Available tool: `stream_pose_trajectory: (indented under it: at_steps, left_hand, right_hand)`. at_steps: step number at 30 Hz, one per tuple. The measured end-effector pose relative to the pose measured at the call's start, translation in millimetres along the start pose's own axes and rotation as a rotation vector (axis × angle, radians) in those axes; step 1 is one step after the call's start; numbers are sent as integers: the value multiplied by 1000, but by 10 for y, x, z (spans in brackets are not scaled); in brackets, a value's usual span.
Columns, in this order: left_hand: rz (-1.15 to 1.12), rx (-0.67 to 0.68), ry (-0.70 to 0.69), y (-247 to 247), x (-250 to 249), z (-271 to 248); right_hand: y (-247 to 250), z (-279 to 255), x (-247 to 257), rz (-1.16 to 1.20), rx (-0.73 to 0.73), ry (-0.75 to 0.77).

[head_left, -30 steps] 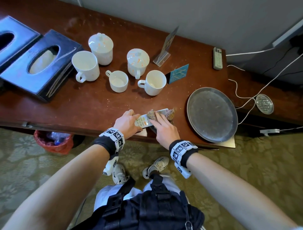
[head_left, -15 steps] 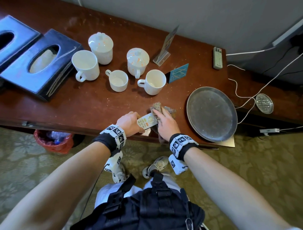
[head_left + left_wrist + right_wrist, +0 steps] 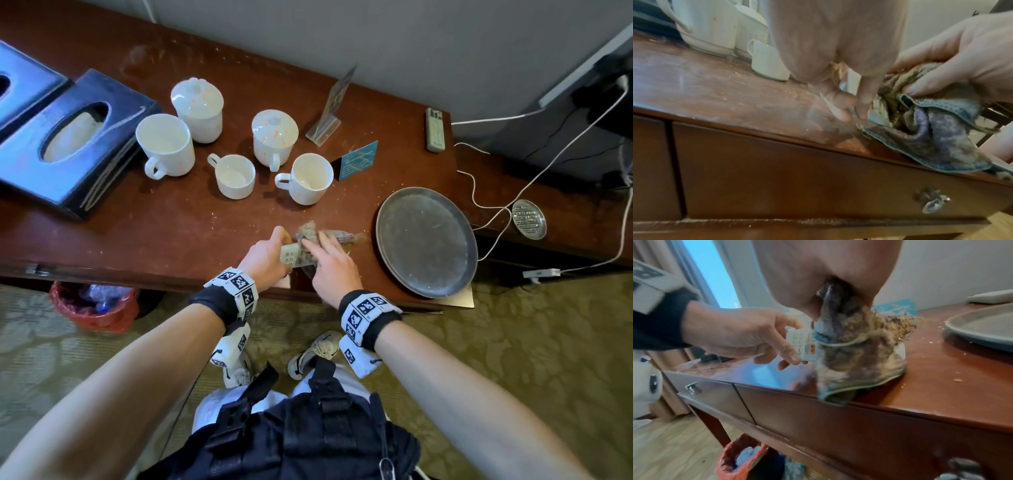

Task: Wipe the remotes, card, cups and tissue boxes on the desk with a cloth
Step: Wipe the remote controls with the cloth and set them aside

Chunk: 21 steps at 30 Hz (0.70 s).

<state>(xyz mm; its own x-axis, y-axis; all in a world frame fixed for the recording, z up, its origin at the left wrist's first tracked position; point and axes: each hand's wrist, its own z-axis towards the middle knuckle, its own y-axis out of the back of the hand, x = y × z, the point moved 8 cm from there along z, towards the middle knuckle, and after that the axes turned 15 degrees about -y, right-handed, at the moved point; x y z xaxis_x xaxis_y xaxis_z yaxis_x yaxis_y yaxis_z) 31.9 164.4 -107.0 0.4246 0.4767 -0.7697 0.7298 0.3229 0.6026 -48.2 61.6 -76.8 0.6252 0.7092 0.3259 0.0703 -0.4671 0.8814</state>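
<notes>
At the near edge of the desk (image 3: 171,236) the left hand (image 3: 265,257) held one end of a white remote (image 3: 291,255), with its thumb and fingers curled round it. The right hand (image 3: 330,262) gripped a worn cloth (image 3: 310,231) and pressed it down on the other end of the remote. Part of the cloth hung over the edge of the desk, as the wrist views showed. Crumbs lay on the wood near it.

Just to the right sat a round grey tray (image 3: 426,240), and it stuck out a little past the edge. Under the desk on the left stood a bin (image 3: 92,308) with a red bag.

Farther back stood five white cups. Three were open: a big cup (image 3: 166,145), a small cup (image 3: 234,176) and a mid cup (image 3: 308,180). Two had lids on: a left lidded cup (image 3: 198,108) and a right lidded cup (image 3: 274,135). A blue card (image 3: 358,159) stood just beside the mid cup. Behind it a clear sign (image 3: 330,111) stood up on its stand.

On the far left were two dark tissue boxes, a near box (image 3: 68,147) and a far box (image 3: 20,92), touching side by side. At the back right lay a second remote (image 3: 435,130) near the wall. White wires (image 3: 493,212) ran past a small metal dish (image 3: 528,219)
</notes>
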Motion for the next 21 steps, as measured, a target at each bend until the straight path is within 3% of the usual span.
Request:
stream_pose_trajectory:
  at_steps: [2, 7, 12, 17, 21]
  left_hand:
    - [14, 9, -13, 0, 5, -18]
    - [51, 17, -39, 24, -24, -15]
    - [74, 52, -13, 29, 21, 12]
    - [-24, -6, 43, 0, 102, -27]
    - [-6, -44, 50, 63, 92, -6]
  right_hand:
    - [5, 20, -64, -25, -1, 3]
    - [174, 136, -396, 33, -98, -222]
    - [-62, -56, -29, 28, -15, 9]
    - [102, 51, -338, 63, -80, -167]
    - [65, 7, -127, 116, -85, -87]
